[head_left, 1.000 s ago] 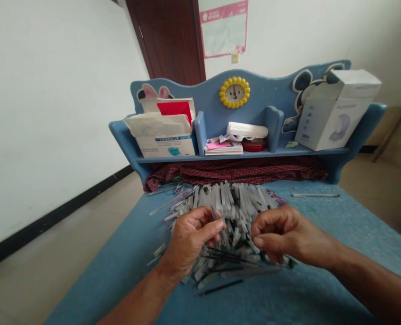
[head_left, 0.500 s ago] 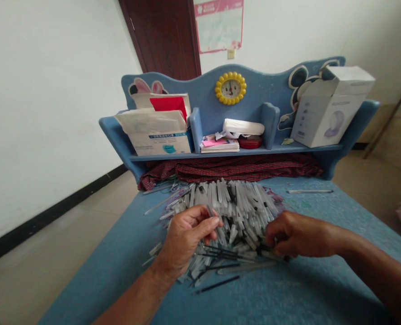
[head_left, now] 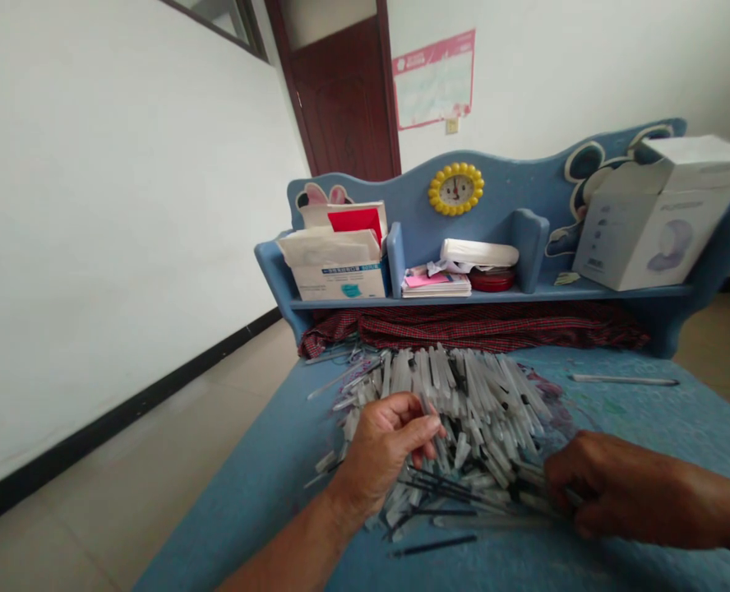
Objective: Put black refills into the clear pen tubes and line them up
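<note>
A heap of translucent pen caps and barrels [head_left: 482,390] lies in the middle of the blue table, with several thin black pen refills [head_left: 442,485] along its near side. My left hand [head_left: 381,448] is over the heap's near left part, thumb and forefinger pinched on a translucent pen barrel [head_left: 427,404]. At the heap's near right edge is my right hand [head_left: 615,489], its fingers curled in. Something pale shows between those fingers, but its kind is hidden. One dark refill [head_left: 432,546] lies apart, closest to me.
Behind the heap, a red checked cloth [head_left: 476,326] lies under a blue shelf [head_left: 531,247]. On the shelf are a mask box [head_left: 340,279], papers, a red tin [head_left: 492,281] and a white carton [head_left: 649,222]. A lone pen barrel [head_left: 624,380] lies at the right.
The whole view has shifted, so the table and shelf appear farther right and lower. My right hand has moved slightly right and nearer to me along the heap's edge. My left hand keeps its pinch.
</note>
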A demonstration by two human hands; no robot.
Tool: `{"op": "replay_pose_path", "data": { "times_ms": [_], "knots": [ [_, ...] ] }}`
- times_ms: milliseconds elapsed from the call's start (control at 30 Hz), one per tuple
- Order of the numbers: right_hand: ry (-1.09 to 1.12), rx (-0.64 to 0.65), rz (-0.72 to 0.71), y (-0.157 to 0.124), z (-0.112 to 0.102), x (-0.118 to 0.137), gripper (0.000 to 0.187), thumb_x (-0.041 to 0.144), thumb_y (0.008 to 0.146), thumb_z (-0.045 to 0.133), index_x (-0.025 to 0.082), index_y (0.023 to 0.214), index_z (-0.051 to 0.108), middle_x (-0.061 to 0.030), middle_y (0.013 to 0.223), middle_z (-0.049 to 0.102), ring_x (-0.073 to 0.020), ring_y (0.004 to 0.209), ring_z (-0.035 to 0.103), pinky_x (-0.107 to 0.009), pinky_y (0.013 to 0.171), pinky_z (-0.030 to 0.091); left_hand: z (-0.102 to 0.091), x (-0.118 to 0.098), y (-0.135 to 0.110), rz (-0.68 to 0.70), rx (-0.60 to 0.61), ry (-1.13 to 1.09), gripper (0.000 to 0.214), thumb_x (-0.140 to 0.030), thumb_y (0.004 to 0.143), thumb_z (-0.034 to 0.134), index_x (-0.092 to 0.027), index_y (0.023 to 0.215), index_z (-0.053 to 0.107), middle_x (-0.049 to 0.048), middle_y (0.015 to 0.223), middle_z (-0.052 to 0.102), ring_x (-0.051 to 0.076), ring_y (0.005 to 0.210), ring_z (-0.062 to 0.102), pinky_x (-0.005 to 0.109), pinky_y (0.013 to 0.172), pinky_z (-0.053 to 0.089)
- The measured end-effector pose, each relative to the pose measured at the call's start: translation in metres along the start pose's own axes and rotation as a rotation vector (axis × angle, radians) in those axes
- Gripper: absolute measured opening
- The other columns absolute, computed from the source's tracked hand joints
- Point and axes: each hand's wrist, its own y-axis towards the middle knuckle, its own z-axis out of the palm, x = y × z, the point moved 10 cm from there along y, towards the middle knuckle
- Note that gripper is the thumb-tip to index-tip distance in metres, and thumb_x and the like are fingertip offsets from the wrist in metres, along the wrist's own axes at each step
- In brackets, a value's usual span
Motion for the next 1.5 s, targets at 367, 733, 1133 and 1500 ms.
{"op": "replay_pose_path", "data": {
  "times_ms": [367, 733, 1133, 1500],
  "knots": [
    [0.153, -0.025, -0.123, 0.006, 0.010, 0.013, 0.011, 0.013, 0.066, 0.055, 0.019, 0.073, 0.061, 0.0045, 0.061, 0.052, -0.0089, 0.056, 0.043, -0.021, 0.048, 0.026, 0.000, 0.002, 0.000, -0.015, -0.001, -0.002, 0.017, -0.027, 0.070, 0.066, -0.011, 0.072, 0.062, 0.0053, 0.068, 0.066, 0.008, 0.047, 0.052, 0.019, 0.045, 0.040],
    [0.304, -0.094, -0.260, 0.009, 0.015, 0.042, 0.008, 0.015, 0.076, 0.055, 0.017, 0.069, 0.057, 0.0038, 0.062, 0.051, -0.0082, 0.057, 0.043, -0.019, 0.052, 0.031, 0.000, 0.003, 0.001, -0.017, 0.011, -0.033, 0.018, -0.029, 0.074, 0.065, -0.012, 0.073, 0.062, 0.0057, 0.071, 0.066, 0.008, 0.048, 0.052, 0.018, 0.044, 0.039],
    [0.294, -0.152, -0.273, 0.012, 0.016, 0.048, 0.014, 0.013, 0.078, 0.052, 0.016, 0.064, 0.051, 0.0050, 0.059, 0.045, -0.0072, 0.055, 0.038, -0.019, 0.051, 0.028, -0.002, 0.003, 0.003, -0.030, 0.006, -0.104, 0.018, -0.029, 0.073, 0.066, -0.011, 0.071, 0.062, 0.0051, 0.069, 0.065, 0.008, 0.048, 0.052, 0.018, 0.043, 0.037],
    [0.275, -0.142, -0.294, 0.010, 0.018, 0.052, 0.015, 0.013, 0.079, 0.051, 0.016, 0.064, 0.049, 0.0054, 0.058, 0.044, -0.0067, 0.054, 0.040, -0.019, 0.050, 0.028, -0.002, 0.003, 0.003, -0.033, -0.012, -0.128, 0.018, -0.029, 0.071, 0.068, -0.012, 0.071, 0.061, 0.0045, 0.069, 0.066, 0.008, 0.048, 0.052, 0.018, 0.042, 0.038]
  ]
}}
